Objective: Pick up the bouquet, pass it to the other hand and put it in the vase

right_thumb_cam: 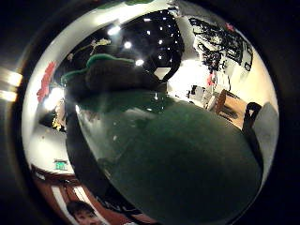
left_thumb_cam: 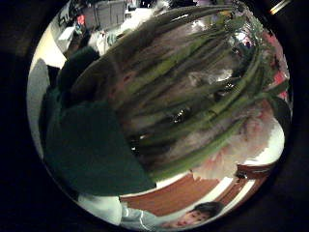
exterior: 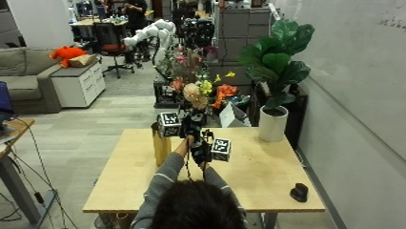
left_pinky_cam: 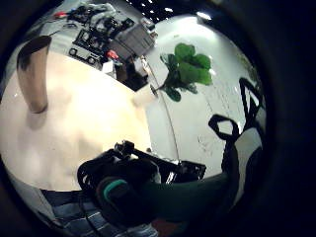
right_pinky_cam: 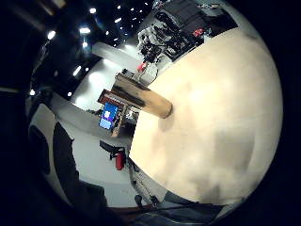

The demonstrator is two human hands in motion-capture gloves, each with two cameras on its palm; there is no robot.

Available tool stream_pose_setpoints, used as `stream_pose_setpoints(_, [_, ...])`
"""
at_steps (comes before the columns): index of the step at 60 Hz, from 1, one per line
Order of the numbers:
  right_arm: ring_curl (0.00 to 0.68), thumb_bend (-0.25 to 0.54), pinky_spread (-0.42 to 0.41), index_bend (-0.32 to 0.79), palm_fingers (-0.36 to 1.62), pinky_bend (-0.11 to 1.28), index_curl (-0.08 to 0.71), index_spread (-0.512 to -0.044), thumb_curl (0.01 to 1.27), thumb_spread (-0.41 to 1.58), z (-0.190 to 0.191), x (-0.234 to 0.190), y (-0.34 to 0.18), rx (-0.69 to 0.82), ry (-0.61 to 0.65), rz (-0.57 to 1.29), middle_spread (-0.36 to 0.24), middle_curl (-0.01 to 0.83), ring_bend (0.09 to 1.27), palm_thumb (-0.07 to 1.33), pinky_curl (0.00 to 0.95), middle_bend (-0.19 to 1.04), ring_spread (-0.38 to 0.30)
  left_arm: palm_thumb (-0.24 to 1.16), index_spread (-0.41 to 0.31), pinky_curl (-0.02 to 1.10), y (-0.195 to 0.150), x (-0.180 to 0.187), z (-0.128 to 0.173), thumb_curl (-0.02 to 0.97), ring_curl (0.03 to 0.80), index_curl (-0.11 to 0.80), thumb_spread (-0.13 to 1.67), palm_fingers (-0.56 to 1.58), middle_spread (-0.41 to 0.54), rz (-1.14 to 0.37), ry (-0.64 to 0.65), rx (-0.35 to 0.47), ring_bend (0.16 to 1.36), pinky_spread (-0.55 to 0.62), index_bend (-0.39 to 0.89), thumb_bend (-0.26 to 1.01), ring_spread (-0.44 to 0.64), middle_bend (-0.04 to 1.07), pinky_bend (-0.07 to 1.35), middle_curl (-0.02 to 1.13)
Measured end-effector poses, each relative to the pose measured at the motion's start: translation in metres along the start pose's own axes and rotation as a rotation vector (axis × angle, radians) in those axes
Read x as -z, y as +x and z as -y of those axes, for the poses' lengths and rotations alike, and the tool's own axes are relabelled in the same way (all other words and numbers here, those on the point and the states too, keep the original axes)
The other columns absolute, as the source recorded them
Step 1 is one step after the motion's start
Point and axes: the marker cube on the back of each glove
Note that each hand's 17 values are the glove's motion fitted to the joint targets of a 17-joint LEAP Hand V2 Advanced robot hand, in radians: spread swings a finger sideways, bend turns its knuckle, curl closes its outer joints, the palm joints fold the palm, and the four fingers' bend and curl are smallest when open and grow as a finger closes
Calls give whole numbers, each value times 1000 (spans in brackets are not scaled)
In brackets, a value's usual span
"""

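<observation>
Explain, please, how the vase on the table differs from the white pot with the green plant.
The vase is tall, narrow and yellowish brown; the white pot is shorter and wider. The vase looks empty, since the bouquet is held above the table in the hands; the pot holds a large-leaved green plant. The vase stands on the table; the pot stands just past its far edge. Both are upright.

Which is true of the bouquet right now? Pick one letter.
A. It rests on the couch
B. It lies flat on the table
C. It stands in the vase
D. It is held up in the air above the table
D: the bouquet is raised in the gloved hands above the table, beside the vase, not in it.
</observation>
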Motion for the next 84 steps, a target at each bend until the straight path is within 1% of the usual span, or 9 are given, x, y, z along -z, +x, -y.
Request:
stream_pose_setpoints(14, [571,-25,-213,684,1354,788,646,-189,682,1019,-28,1,-24,56,-136,90,-112,637,1053,1004,589,921,-157,699,-369,485,-9,6,9,454,457,543,978,1485,-347,50,61,-39,780,-409,611,-20,-375,728,603,536])
stream_pose_setpoints(24, [486,-62,-291,359,1138,710,551,-203,602,1016,-5,18,-11,358,-116,-117,-108,539,860,829,499,703,-160,691,-379,494,-3,23,29,468,472,571,995,1451,-355,54,102,-42,813,-414,647,-23,-375,770,637,552])
stream_pose_setpoints(32, [432,-76,-245,112,982,656,455,-233,501,1008,1,30,-26,626,-128,-40,-107,464,705,612,452,477,-161,689,-382,498,22,45,48,481,475,583,1001,1438,-356,57,145,-39,826,-417,658,-23,-374,785,655,556])
stream_pose_setpoints(43, [397,-41,-173,79,959,554,354,-259,431,1016,17,36,-10,459,-285,-20,-109,421,619,538,391,333,-176,685,-383,500,53,85,88,493,477,593,1006,1428,-355,91,253,-133,834,-417,664,-22,-375,797,668,557])
stream_pose_setpoints(48, [391,-50,-138,90,889,511,330,-281,398,1034,55,37,-2,666,-232,-173,-112,411,580,478,380,286,-174,681,-383,498,63,109,106,498,477,596,1007,1425,-355,153,305,-184,837,-415,665,-23,-374,800,668,557])
stream_pose_setpoints(53, [385,-38,-72,106,701,469,323,-308,376,1042,65,31,-10,825,-291,-60,-122,401,519,449,378,230,-160,675,-383,498,80,133,107,500,477,598,1004,1425,-354,204,349,-185,838,-417,665,-26,-374,801,673,556])
stream_pose_setpoints(63, [349,-27,16,110,640,425,283,-334,352,1049,82,34,7,601,-277,-191,-127,389,451,440,344,200,-151,663,-383,497,76,157,143,504,476,602,1002,1423,-354,187,411,-197,840,-417,665,-25,-374,804,676,555])
stream_pose_setpoints(79, [343,-24,75,138,585,377,277,-348,333,1064,84,23,14,557,-419,-120,-127,370,419,448,334,175,-143,655,-385,496,62,165,184,509,475,608,1002,1421,-353,121,421,-143,843,-416,658,-24,-374,808,680,553])
stream_pose_setpoints(84, [342,-24,87,145,566,363,281,-349,329,1066,93,25,22,562,-438,-189,-124,362,412,452,333,171,-139,654,-386,496,57,164,198,509,475,609,1002,1421,-353,-28,344,-203,844,-416,658,-23,-374,809,680,553])
